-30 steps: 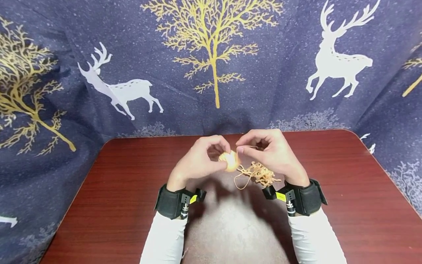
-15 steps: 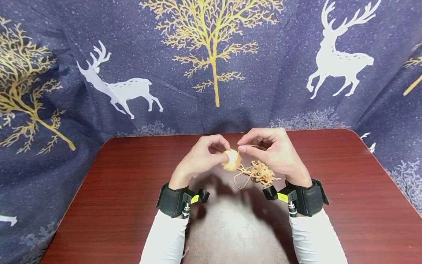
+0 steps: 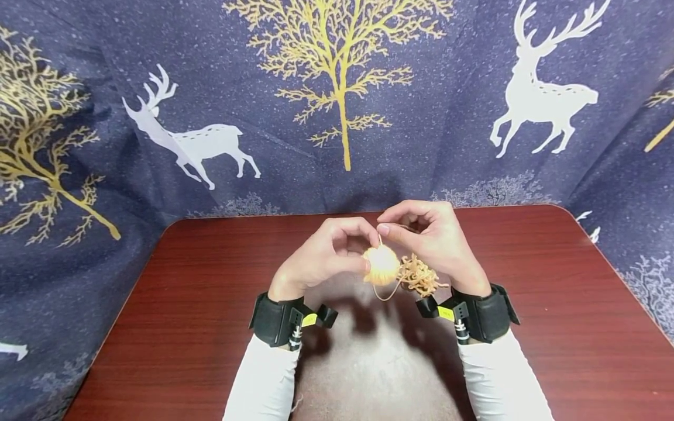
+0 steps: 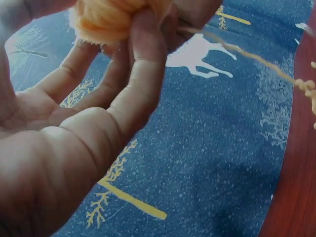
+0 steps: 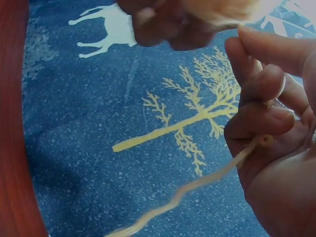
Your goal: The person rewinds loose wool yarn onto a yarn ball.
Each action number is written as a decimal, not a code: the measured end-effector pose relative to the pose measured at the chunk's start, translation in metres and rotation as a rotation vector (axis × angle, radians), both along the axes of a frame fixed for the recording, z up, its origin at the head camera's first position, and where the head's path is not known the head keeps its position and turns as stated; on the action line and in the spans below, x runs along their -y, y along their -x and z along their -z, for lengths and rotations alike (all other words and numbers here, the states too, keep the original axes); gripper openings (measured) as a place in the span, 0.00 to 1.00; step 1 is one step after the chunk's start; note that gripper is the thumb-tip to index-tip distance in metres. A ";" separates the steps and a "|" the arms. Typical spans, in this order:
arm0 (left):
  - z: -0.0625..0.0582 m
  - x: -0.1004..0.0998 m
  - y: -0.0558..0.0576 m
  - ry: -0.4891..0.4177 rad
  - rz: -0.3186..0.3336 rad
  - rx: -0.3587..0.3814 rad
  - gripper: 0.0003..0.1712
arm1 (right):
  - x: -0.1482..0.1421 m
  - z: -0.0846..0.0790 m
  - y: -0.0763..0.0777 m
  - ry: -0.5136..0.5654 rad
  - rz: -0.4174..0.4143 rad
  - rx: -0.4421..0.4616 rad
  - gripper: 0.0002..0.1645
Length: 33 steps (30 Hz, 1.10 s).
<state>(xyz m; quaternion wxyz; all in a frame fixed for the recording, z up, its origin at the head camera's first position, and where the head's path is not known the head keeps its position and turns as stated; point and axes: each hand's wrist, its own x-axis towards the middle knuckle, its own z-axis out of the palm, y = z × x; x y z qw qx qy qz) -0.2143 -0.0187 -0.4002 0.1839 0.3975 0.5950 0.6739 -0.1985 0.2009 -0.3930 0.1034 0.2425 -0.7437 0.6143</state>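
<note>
A small ball of pale orange yarn (image 3: pixel 382 266) is held between the thumb and fingers of my left hand (image 3: pixel 321 257), above the middle of the table. The left wrist view shows its wound strands on the ball (image 4: pixel 101 20) at the top edge. Just right of the ball, my right hand (image 3: pixel 439 242) pinches a yarn strand between thumb and forefinger; a short taut length runs down to the ball. In the right wrist view, a strand of yarn (image 5: pixel 190 185) also passes through the curled lower fingers and trails away.
A loose tangle of the same yarn (image 3: pixel 418 276) lies on the reddish-brown table (image 3: pixel 210 280) below the right hand, with a loop near the ball. Behind the table hangs a dark blue cloth (image 3: pixel 295 169) printed with deer and trees.
The ball has moved right and now looks bigger, covering part of the yarn loop. My left fingers have shifted right with it. My right hand has risen slightly, and a strand shows between them.
</note>
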 end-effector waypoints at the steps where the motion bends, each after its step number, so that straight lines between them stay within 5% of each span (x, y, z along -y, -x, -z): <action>1: -0.001 0.000 -0.001 -0.020 -0.007 0.009 0.16 | 0.001 0.001 0.001 -0.001 0.009 0.000 0.06; 13: 0.001 -0.004 -0.001 -0.278 -0.079 -0.018 0.17 | 0.007 0.008 0.006 -0.028 0.079 0.017 0.05; 17: 0.001 -0.006 0.000 -0.375 -0.178 -0.047 0.20 | 0.009 0.011 0.008 -0.061 0.046 0.011 0.08; 24: 0.000 -0.008 0.001 -0.468 -0.353 0.010 0.24 | 0.013 0.011 0.010 -0.109 0.050 -0.019 0.05; 28: 0.001 -0.007 0.005 -0.442 -0.503 -0.030 0.17 | 0.013 0.010 0.009 -0.169 0.071 -0.007 0.04; 33: 0.004 -0.004 0.010 -0.249 -0.713 -0.167 0.14 | 0.012 0.007 0.007 -0.226 0.071 0.012 0.04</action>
